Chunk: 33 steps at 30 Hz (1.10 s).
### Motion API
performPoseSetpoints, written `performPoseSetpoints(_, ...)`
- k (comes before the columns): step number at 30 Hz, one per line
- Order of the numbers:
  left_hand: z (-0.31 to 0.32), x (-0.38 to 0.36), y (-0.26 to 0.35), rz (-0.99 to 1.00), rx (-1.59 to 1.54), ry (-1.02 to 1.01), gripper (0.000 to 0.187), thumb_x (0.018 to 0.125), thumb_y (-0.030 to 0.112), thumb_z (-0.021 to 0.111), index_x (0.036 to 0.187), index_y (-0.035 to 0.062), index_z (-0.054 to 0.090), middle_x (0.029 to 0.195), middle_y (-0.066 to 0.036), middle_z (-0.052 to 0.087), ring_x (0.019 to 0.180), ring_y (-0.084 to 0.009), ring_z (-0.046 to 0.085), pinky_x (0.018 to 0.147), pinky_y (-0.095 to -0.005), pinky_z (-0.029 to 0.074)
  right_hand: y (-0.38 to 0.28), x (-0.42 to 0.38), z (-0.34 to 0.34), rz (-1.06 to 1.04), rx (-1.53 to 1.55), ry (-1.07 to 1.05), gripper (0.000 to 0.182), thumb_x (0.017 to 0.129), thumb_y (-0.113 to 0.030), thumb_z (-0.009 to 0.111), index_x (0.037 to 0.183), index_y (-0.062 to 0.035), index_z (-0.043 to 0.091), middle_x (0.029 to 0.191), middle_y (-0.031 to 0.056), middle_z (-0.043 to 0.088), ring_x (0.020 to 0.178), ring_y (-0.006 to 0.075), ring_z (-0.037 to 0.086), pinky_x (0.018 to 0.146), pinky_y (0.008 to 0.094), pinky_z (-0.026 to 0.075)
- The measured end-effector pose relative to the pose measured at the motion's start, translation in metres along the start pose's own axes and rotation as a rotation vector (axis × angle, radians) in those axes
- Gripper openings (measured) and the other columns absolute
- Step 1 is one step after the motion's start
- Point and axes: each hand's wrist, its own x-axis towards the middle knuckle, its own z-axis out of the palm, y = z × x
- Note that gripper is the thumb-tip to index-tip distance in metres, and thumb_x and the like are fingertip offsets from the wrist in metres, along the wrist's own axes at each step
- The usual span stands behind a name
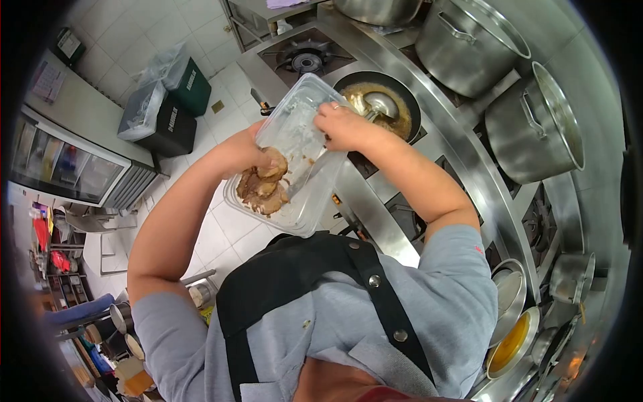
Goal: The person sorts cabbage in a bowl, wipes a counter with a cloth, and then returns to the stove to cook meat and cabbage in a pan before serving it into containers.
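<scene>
A clear plastic container (315,213) is tilted in front of my chest. Browned slices of cooked meat (262,191) lie in its lower left end. My left hand (251,155) reaches over the left rim, its fingers closed at the upper slice; some fingers are hidden. My right hand (340,127) is closed on the container's right rim. Just beyond it, a black pan (416,110) with brown liquid sits on the stove. A metal ladle (382,104) rests in the pan, its handle partly hidden by my right hand.
Large steel pots (462,53) line the back of the stove (395,177), which has several burners. Bowls, one holding yellow liquid (510,343), stand at the right. Dark bins (164,127) and a glass-door fridge (67,157) are at the left on the tiled floor (234,224).
</scene>
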Motion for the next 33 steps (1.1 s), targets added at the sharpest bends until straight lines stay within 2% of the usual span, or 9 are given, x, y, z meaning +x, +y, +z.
performPoseSetpoints(1, 0.000, -0.003, 0.006, -0.002, 0.023, 0.003, 0.084, 0.068, 0.000, 0.073, 0.142, 0.0113, 0.035, 0.120, -0.010, 0.057, 0.107, -0.0196, 0.055, 0.088, -0.0350, 0.048, 0.002, -0.006, -0.002, 0.047, 0.066, -0.030, 0.046, 0.063, -0.021, 0.076, 0.102, -0.0038, 0.058, 0.115, 0.0167, 0.050, 0.113, 0.0348, 0.049, 0.093, 0.0430, 0.043)
performPoseSetpoints(4, 0.001, -0.005, 0.014, 0.000, 0.018, -0.004, 0.083, 0.069, -0.002, 0.073, 0.142, 0.0111, 0.036, 0.121, -0.009, 0.057, 0.110, -0.0191, 0.054, 0.092, -0.0346, 0.046, -0.002, -0.013, -0.008, 0.112, 0.173, 0.023, 0.047, 0.063, -0.022, 0.077, 0.103, -0.0057, 0.058, 0.114, 0.0166, 0.050, 0.113, 0.0361, 0.049, 0.093, 0.0412, 0.043)
performPoseSetpoints(7, 0.001, -0.004, 0.014, 0.020, 0.024, -0.034, 0.082, 0.069, -0.003, 0.072, 0.142, 0.0102, 0.036, 0.123, -0.009, 0.056, 0.112, -0.0188, 0.054, 0.096, -0.0330, 0.043, -0.003, -0.012, -0.015, 0.232, 0.179, -0.192, 0.045, 0.066, -0.024, 0.076, 0.105, -0.0109, 0.059, 0.114, 0.0141, 0.051, 0.113, 0.0331, 0.051, 0.095, 0.0442, 0.040)
performPoseSetpoints(10, -0.003, 0.003, 0.007, 0.033, 0.072, -0.024, 0.082, 0.069, -0.003, 0.071, 0.142, 0.0090, 0.036, 0.125, -0.009, 0.056, 0.113, -0.0188, 0.053, 0.099, -0.0312, 0.041, -0.005, -0.013, -0.014, 0.262, 0.071, -0.222, 0.041, 0.068, -0.025, 0.075, 0.105, -0.0165, 0.060, 0.112, 0.0099, 0.053, 0.113, 0.0292, 0.052, 0.095, 0.0486, 0.037)
performPoseSetpoints(19, -0.004, 0.019, 0.001, 0.023, 0.177, -0.018, 0.086, 0.066, -0.001, 0.073, 0.143, 0.0078, 0.035, 0.126, -0.012, 0.057, 0.117, -0.0228, 0.052, 0.102, -0.0321, 0.037, -0.012, -0.007, -0.005, 0.394, -0.102, -0.141, 0.028, 0.078, -0.008, 0.063, 0.104, -0.0180, 0.064, 0.108, 0.0088, 0.060, 0.109, 0.0296, 0.057, 0.091, 0.0563, 0.037)
performPoseSetpoints(22, -0.010, 0.020, 0.003, 0.023, 0.224, -0.011, 0.089, 0.065, 0.001, 0.075, 0.144, 0.0073, 0.034, 0.128, -0.014, 0.056, 0.118, -0.0248, 0.052, 0.103, -0.0332, 0.037, -0.008, -0.014, -0.014, 0.410, -0.139, -0.008, 0.025, 0.076, -0.008, 0.064, 0.099, -0.0150, 0.064, 0.108, 0.0095, 0.061, 0.104, 0.0300, 0.059, 0.086, 0.0527, 0.043)
performPoseSetpoints(28, -0.004, 0.021, 0.010, 0.036, 0.180, -0.046, 0.091, 0.064, 0.002, 0.077, 0.144, 0.0068, 0.034, 0.128, -0.015, 0.056, 0.119, -0.0254, 0.052, 0.102, -0.0326, 0.037, 0.044, -0.064, -0.008, 0.409, 0.431, 0.327, 0.024, 0.067, -0.007, 0.068, 0.087, -0.0071, 0.056, 0.087, 0.0131, 0.061, 0.083, 0.0298, 0.060, 0.071, 0.0378, 0.046)
performPoseSetpoints(29, -0.003, 0.019, 0.012, 0.027, 0.186, -0.037, 0.092, 0.064, 0.002, 0.077, 0.144, 0.0068, 0.033, 0.128, -0.015, 0.056, 0.119, -0.0255, 0.052, 0.102, -0.0324, 0.037, 0.045, -0.072, -0.009, 0.484, 0.475, 0.295, 0.025, 0.065, -0.009, 0.070, 0.086, -0.0064, 0.055, 0.079, 0.0135, 0.060, 0.078, 0.0286, 0.059, 0.070, 0.0372, 0.044)
performPoseSetpoints(33, -0.008, 0.031, 0.000, 0.031, 0.244, -0.013, 0.092, 0.064, 0.002, 0.077, 0.145, 0.0071, 0.032, 0.129, -0.015, 0.055, 0.119, -0.0259, 0.052, 0.102, -0.0321, 0.038, 0.060, -0.084, 0.007, 0.594, 0.538, 0.115, 0.017, 0.068, -0.012, 0.071, 0.082, -0.0065, 0.063, 0.079, 0.0143, 0.065, 0.077, 0.0299, 0.063, 0.070, 0.0383, 0.047)
